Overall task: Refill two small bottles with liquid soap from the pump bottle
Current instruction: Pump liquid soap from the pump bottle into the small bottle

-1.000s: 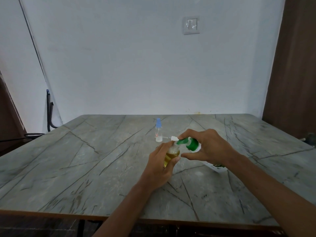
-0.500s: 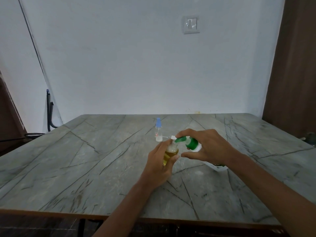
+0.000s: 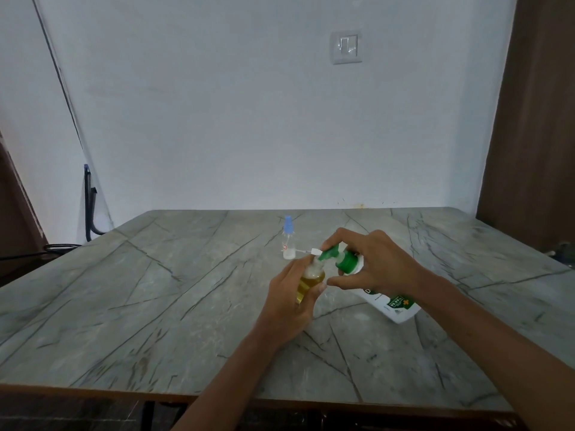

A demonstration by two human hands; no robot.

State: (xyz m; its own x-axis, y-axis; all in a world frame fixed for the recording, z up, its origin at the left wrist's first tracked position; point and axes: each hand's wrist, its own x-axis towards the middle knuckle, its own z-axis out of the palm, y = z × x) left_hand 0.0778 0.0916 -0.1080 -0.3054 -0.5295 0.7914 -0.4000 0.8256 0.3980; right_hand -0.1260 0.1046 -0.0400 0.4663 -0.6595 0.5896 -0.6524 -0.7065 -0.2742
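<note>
My grey veined table (image 3: 155,306) carries one small blue-capped bottle (image 3: 288,241), standing upright toward its far middle.

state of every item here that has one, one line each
small bottle: uncapped, partly filled with yellow liquid, held in left hand
pump bottle: tilted, green nozzle at the small bottle's mouth, gripped by right hand
spray bottle: upright on table, blue cap on, nearly empty
spray top: off, lying on table

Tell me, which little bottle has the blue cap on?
The far bottle, standing alone on the table. The other bottle is open, with yellow soap, in the left hand.
</note>
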